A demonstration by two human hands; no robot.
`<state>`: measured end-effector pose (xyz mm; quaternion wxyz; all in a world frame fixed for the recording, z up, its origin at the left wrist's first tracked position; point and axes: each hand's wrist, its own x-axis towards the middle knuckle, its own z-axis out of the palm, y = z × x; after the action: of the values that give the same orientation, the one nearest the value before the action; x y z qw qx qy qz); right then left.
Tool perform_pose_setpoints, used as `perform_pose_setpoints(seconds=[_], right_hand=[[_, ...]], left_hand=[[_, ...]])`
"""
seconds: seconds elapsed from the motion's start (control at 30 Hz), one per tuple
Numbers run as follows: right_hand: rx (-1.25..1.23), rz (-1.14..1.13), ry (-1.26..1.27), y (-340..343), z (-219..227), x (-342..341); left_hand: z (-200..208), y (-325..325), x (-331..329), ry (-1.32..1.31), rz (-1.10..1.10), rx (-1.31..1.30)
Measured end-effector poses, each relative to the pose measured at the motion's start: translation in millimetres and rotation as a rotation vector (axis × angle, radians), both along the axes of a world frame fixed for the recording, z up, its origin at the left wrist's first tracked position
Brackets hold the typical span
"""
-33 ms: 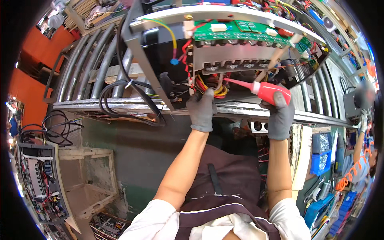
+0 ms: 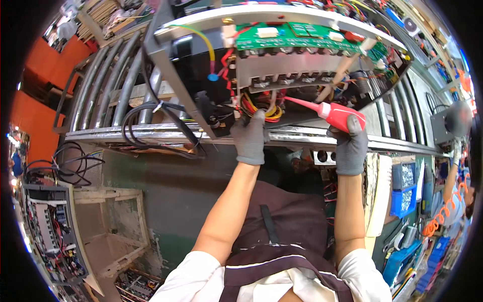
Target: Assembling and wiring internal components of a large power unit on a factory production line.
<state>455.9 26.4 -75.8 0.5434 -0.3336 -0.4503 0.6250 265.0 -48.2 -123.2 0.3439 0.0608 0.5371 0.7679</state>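
My right hand point(image 2: 350, 146), in a grey glove, is closed around a red squeeze bottle point(image 2: 343, 117). The bottle's long thin nozzle point(image 2: 303, 103) points left into the open metal-framed electrical unit point(image 2: 177, 83), its tip close to a coiled wire bundle point(image 2: 262, 115). These wires are yellow, red and black. At the near side of the coil, my gloved left hand point(image 2: 250, 140) has its fingers bent on the wires, with the thumb up against them. The fingertips are partly hidden among the wires. Above both hands runs a green circuit board point(image 2: 297, 38) over a grey metal heat sink point(image 2: 302, 68).
The unit stands on a roller conveyor point(image 2: 105, 90) with a metal front rail point(image 2: 302, 138). Thick black cables point(image 2: 132, 123) hang over the rail at left. Blue bins point(image 2: 403, 201) of small parts stand at right, near another person's arm point(image 2: 451, 176). A wooden frame point(image 2: 113, 194) is at lower left.
The unit appears slightly further left and higher in the view. Both hands keep nearly the same pose, and the nozzle tip remains by the wire coil.
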Motion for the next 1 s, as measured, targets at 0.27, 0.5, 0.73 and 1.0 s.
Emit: perform_pose_setpoints(seconds=[0.27,0.5,0.73,1.0], right_hand=[[-0.387,0.002,0.588,8.6,-42.1,82.5],[0.037,-0.335,0.259,11.8,-34.7,121.0],[0.225,-0.658,-0.134,14.5,-27.6,105.1],[0.236,-0.616,-0.283,41.3,-0.5,92.8]], left_hand=[[-10.9,1.3,-6.5,0.076,0.006,0.040],[-1.7,4.5,-0.5,0.094,0.037,0.035],[-5.8,3.2,-2.7,0.143,0.015,-0.013],[-9.1,1.3,-6.1,0.051,0.015,-0.022]])
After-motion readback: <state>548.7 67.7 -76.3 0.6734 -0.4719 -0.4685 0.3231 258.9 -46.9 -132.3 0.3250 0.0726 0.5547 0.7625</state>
